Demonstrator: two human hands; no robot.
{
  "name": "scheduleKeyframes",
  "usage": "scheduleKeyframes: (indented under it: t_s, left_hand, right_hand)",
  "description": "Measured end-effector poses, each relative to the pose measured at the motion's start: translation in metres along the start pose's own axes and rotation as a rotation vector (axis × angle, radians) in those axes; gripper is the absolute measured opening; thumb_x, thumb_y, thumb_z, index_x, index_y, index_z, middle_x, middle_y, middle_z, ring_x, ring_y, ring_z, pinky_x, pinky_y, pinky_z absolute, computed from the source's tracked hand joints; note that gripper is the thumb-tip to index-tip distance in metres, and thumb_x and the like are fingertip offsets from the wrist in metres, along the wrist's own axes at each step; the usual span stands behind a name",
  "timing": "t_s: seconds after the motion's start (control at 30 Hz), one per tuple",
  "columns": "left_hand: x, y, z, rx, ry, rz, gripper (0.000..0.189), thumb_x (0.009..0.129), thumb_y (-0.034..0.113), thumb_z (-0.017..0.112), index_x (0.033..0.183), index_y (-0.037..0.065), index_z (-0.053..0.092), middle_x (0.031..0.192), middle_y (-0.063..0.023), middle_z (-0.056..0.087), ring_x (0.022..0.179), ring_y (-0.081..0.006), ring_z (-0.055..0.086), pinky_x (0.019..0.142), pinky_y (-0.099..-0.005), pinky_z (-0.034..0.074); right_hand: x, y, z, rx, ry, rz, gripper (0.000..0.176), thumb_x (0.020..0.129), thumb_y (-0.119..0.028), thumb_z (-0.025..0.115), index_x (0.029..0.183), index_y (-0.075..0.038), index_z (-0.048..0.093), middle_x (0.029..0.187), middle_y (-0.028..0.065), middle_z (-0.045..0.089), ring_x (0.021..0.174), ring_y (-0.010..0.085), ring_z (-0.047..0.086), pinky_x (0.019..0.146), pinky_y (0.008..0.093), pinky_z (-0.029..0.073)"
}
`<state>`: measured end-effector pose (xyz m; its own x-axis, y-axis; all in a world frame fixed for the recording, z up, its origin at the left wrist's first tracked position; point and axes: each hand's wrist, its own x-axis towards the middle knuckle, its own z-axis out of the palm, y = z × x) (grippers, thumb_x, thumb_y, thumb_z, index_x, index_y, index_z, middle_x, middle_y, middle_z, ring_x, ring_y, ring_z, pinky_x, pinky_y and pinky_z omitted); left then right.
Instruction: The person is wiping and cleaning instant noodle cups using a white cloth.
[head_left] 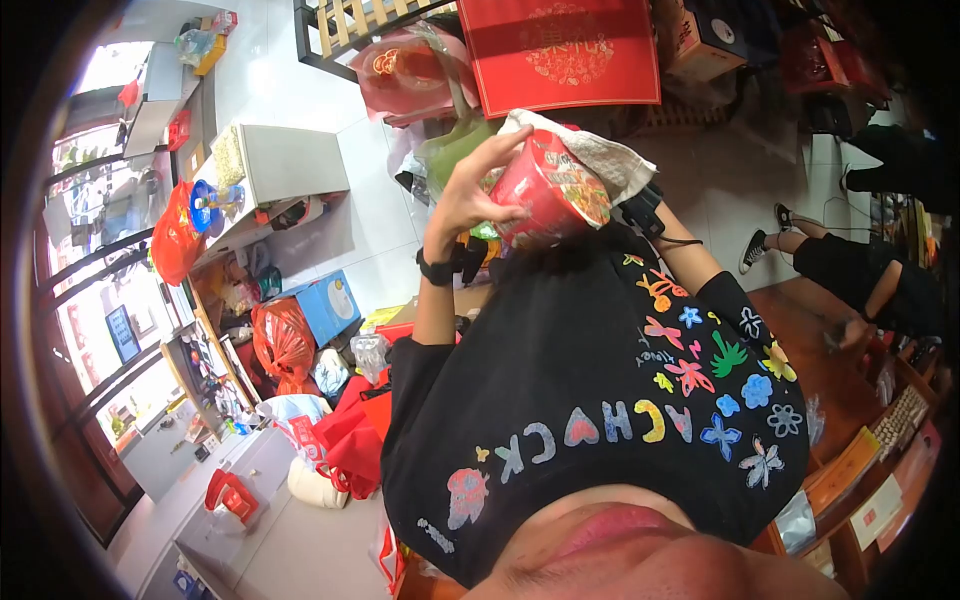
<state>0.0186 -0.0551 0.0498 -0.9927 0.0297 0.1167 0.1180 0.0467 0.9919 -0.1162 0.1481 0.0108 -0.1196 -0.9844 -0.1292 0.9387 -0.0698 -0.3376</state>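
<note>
One red tub, head view: printed red tub (545,200) held up in front of the chest, tilted, just above the black shirt (530,340) as seen here.
Left hand (478,185): gripping the tub from its left side; thumb on the near wall, fingers spread higher up; dark watch (438,268) on the wrist.
Right hand: hidden behind tub and cloth; cannot tell how its fingers stand. Right forearm (690,250) reaches up to it, dark device (645,212) at the wrist.
Cloth: off-white cloth (615,158) beside the tub, along its upper right, apparently touching it.
Beyond the tub: large red box (555,55) with gold print; pink bag (405,75) left of it, green bag (455,155) nearer the left hand.
Left side: pale cabinet (300,165), red-orange bag (177,240) hanging near it, blue box (327,305) lower down.
Right side: another person (850,270), dark shorts, dark shoes, well apart from the tub.
</note>
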Motion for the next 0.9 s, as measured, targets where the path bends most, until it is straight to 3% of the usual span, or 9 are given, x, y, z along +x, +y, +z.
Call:
scheduleKeyframes:
  t_s: [0.13,0.2,0.3,0.37,0.4,0.5,0.63,0.73,0.9]
  left_hand:
    - [0.004,-0.016,-0.012,-0.119,0.021,-0.059,0.085,0.066,0.024,0.085,0.139,0.002,0.046,0.133,-0.0110,0.055,0.120,-0.0240,0.055,0.103,-0.0372,0.041]
    - [0.004,-0.029,-0.016,-0.093,0.136,-0.069,0.063,0.081,0.021,0.075,0.136,0.002,0.049,0.133,-0.0106,0.055,0.122,-0.0231,0.053,0.103,-0.0351,0.041]
    - [0.005,-0.037,-0.016,0.011,0.280,-0.078,0.050,0.094,0.025,0.061,0.136,0.001,0.048,0.138,-0.0109,0.051,0.123,-0.0218,0.051,0.101,-0.0326,0.042]
    - [0.004,-0.042,-0.009,-0.211,0.339,-0.160,0.054,0.095,0.030,0.060,0.139,0.003,0.044,0.138,-0.0110,0.050,0.123,-0.0202,0.050,0.100,-0.0323,0.042]
    - [0.003,-0.044,-0.003,-0.322,0.368,-0.202,0.056,0.095,0.032,0.059,0.141,0.003,0.042,0.138,-0.0111,0.049,0.123,-0.0193,0.050,0.100,-0.0321,0.043]
    - [0.005,-0.074,0.018,-0.363,0.418,-0.298,0.055,0.095,0.033,0.059,0.138,0.003,0.043,0.129,-0.0096,0.054,0.117,-0.0159,0.052,0.097,-0.0320,0.044]
    - [0.005,-0.087,0.019,-0.484,0.463,-0.335,0.042,0.096,0.028,0.057,0.127,0.000,0.050,0.115,-0.0092,0.063,0.102,-0.0155,0.063,0.089,-0.0315,0.051]
    - [0.002,-0.078,0.013,-0.573,0.465,-0.336,0.039,0.096,0.026,0.056,0.124,-0.001,0.052,0.111,-0.0106,0.065,0.097,-0.0170,0.066,0.086,-0.0312,0.053]
    - [-0.004,-0.066,0.025,-0.888,0.556,-0.315,0.043,0.099,0.033,0.050,0.126,0.000,0.050,0.118,-0.0122,0.062,0.106,-0.0207,0.063,0.092,-0.0371,0.052]
  right_hand:
    - [-0.003,0.014,-0.028,-0.045,0.171,-0.068,0.050,0.097,-0.024,0.056,0.141,-0.006,0.041,0.138,0.0102,0.051,0.121,0.0187,0.055,0.101,0.0353,0.048]
    - [0.007,0.009,-0.023,-0.001,0.075,-0.138,0.049,0.099,-0.028,0.052,0.139,-0.003,0.041,0.138,0.0120,0.051,0.120,0.0204,0.056,0.099,0.0341,0.048]
    - [0.012,0.005,-0.051,-0.014,0.239,-0.111,0.047,0.100,-0.029,0.049,0.133,0.002,0.045,0.129,0.0144,0.056,0.114,0.0210,0.059,0.096,0.0329,0.050]
    - [0.012,0.003,-0.051,-0.093,0.434,-0.092,0.046,0.099,-0.030,0.049,0.130,0.005,0.047,0.123,0.0152,0.059,0.111,0.0215,0.060,0.094,0.0330,0.051]
    - [0.011,0.002,-0.047,-0.311,0.457,-0.128,0.045,0.096,-0.029,0.053,0.125,0.005,0.051,0.115,0.0126,0.062,0.105,0.0197,0.061,0.090,0.0317,0.051]
    - [0.015,0.005,-0.041,-0.709,0.510,-0.175,0.051,0.090,-0.030,0.061,0.125,0.007,0.052,0.116,0.0103,0.060,0.102,0.0154,0.058,0.087,0.0278,0.047]
    - [0.015,0.015,-0.044,-0.842,0.539,-0.297,0.056,0.092,-0.035,0.057,0.128,0.007,0.049,0.122,0.0118,0.057,0.109,0.0165,0.055,0.094,0.0286,0.043]
    - [0.023,0.023,-0.068,-0.730,0.543,-0.327,0.057,0.096,-0.039,0.051,0.129,0.008,0.048,0.124,0.0113,0.056,0.113,0.0166,0.052,0.097,0.0295,0.041]
    - [0.031,0.024,-0.035,-0.176,0.494,-0.356,0.048,0.103,-0.039,0.036,0.140,-0.008,0.040,0.139,0.0084,0.048,0.125,0.0206,0.049,0.106,0.0387,0.040]
